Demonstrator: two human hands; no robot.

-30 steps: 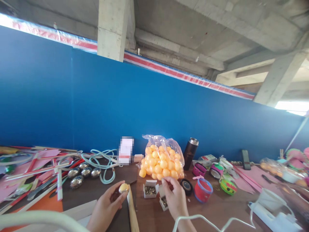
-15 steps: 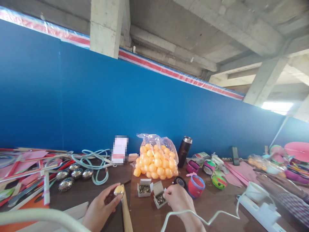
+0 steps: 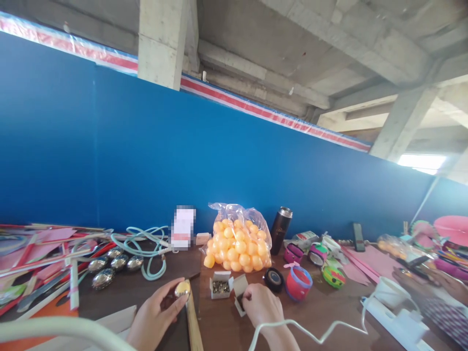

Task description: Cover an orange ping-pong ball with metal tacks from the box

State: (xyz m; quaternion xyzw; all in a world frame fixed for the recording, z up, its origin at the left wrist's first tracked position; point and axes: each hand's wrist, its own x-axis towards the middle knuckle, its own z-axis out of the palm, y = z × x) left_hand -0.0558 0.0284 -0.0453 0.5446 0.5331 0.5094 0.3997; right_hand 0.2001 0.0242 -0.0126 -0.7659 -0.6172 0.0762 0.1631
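My left hand [image 3: 159, 312] grips a small ball [image 3: 182, 289], orange on top with shiny metal on its lower side, between thumb and fingers. My right hand [image 3: 263, 308] has its fingers bunched down at the right-hand open white box [image 3: 240, 282], covering much of it; whatever the fingertips hold is hidden. Left of that box stands a second open white box [image 3: 220, 286] full of small shiny metal pieces, like thumbtacks. Behind both boxes a clear plastic bag [image 3: 237, 246] bulges with orange balls. Several shiny metallic balls [image 3: 103, 279] lie at the left.
A wooden stick [image 3: 193, 324] lies below my left hand. A white cable [image 3: 303, 329] crosses over my right wrist. Around stand a black bottle [image 3: 281, 229], a black lid [image 3: 273, 279], a red-and-blue cup [image 3: 299, 283] and a power strip [image 3: 391, 321]. Another person's sleeve [image 3: 446, 312] is at right.
My right hand has shifted slightly left and down over the right-hand box, hiding its contents more. My left hand keeps its hold on the ball. The other person's hands at the right have moved.
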